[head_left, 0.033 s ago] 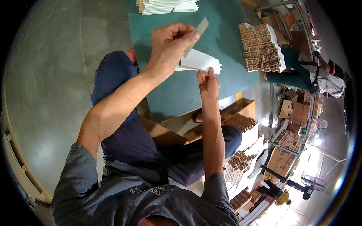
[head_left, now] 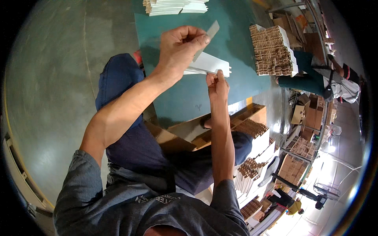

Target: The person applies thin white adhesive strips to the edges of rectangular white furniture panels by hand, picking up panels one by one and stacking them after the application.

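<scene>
Right grip [head_left: 218, 86] pinches white board [head_left: 212, 63] at edge, green tabletop [head_left: 238, 47] beyond.

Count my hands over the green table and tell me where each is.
2: the left hand, above the table's left part, holding a flat grey strip; the right hand, nearer you, pinching a white piece. Neither is hidden.
</scene>
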`<state>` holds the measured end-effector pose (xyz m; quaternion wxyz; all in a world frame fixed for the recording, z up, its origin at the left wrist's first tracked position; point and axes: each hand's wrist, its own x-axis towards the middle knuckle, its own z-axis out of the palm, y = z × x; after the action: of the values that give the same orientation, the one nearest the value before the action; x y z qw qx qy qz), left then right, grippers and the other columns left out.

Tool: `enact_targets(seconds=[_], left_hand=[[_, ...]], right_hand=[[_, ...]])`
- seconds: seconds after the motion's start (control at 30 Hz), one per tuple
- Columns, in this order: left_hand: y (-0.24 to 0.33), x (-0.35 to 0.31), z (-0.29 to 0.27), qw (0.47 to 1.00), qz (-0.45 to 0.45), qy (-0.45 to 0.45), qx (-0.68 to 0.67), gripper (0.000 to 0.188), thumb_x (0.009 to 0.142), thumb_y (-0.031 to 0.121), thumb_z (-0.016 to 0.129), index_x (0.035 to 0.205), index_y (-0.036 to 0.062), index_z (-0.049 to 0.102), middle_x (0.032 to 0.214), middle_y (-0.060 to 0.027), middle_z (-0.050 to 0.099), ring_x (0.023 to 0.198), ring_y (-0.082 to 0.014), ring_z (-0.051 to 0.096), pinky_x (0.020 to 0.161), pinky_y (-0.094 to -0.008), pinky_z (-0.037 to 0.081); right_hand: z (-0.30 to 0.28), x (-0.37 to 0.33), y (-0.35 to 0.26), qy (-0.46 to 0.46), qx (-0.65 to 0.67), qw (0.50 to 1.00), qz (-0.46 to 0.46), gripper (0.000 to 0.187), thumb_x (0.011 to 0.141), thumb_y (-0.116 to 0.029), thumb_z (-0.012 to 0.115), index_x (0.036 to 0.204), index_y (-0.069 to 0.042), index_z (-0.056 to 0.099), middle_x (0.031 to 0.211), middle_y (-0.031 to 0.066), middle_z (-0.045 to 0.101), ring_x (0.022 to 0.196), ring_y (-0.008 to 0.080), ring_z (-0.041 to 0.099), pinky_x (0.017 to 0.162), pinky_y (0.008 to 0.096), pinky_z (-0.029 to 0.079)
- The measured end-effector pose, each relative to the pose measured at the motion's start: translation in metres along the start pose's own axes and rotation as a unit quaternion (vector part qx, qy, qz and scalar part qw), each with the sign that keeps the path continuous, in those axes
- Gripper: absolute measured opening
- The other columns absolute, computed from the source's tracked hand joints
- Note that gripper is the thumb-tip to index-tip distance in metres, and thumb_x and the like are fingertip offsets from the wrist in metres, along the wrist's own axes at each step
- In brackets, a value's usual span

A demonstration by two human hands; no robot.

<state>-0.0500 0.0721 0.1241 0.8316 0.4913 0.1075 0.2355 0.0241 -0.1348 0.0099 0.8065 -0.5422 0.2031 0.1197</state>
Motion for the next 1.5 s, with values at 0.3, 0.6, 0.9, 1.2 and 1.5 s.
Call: enact_targets(seconds=[0.3,0.6,0.9,1.2,1.5], left_hand=[[-0.002,0.001,-0.005,0.999,-0.037,-0.006,-0.019,0.017,0.088,0.015,0.073,0.097,0.0010,0.070,0.084,-0.0009,0.066,0.078,-0.0076,0.058,0.073,-0.0244,0.046],[-0.013,-0.017,0.022,0.964,-0.238,-0.034,-0.116,0.022,0.095,0.017,0.065,0.112,0.0030,0.067,0.102,-0.0035,0.062,0.095,-0.0108,0.057,0.079,-0.0244,0.049],[-0.064,-0.032,0.022,0.938,-0.282,-0.196,0.036,0.021,0.096,0.015,0.065,0.113,0.0009,0.063,0.087,-0.0001,0.062,0.075,-0.0079,0.055,0.066,-0.0222,0.042],[-0.138,-0.054,-0.021,0.877,-0.348,-0.228,0.240,0.013,0.097,0.013,0.062,0.106,0.0035,0.065,0.087,0.0014,0.061,0.077,-0.0084,0.056,0.071,-0.0226,0.043],[-0.155,-0.075,-0.022,0.838,-0.398,-0.168,0.335,0.010,0.096,0.014,0.064,0.103,0.0063,0.065,0.087,0.0032,0.062,0.077,-0.0070,0.057,0.069,-0.0220,0.046]], right_hand=[[-0.014,-0.012,-0.045,-0.062,-0.288,0.955,0.038,0.032,0.101,-0.022,0.055,0.105,0.009,0.060,0.086,0.0152,0.068,0.067,0.0173,0.065,0.058,0.0233,0.051],[-0.170,-0.200,-0.128,0.117,-0.216,0.940,-0.236,0.021,0.097,-0.017,0.061,0.109,0.000,0.068,0.086,0.0077,0.071,0.063,0.0092,0.060,0.055,0.0218,0.045],[-0.439,-0.341,0.030,0.426,0.061,0.903,0.005,0.012,0.091,-0.013,0.067,0.093,-0.002,0.063,0.077,0.0085,0.063,0.059,0.0157,0.056,0.049,0.0268,0.041],[-0.612,-0.399,0.167,0.455,0.280,0.845,-0.018,0.024,0.097,-0.024,0.058,0.081,-0.008,0.052,0.069,0.0063,0.051,0.061,0.0215,0.052,0.054,0.0297,0.042],[-0.706,-0.360,0.172,0.619,0.321,0.716,0.031,0.072,0.087,-0.046,0.072,0.131,-0.001,0.037,0.090,0.0156,0.057,0.071,0.0276,0.055,0.073,0.0462,0.056]])
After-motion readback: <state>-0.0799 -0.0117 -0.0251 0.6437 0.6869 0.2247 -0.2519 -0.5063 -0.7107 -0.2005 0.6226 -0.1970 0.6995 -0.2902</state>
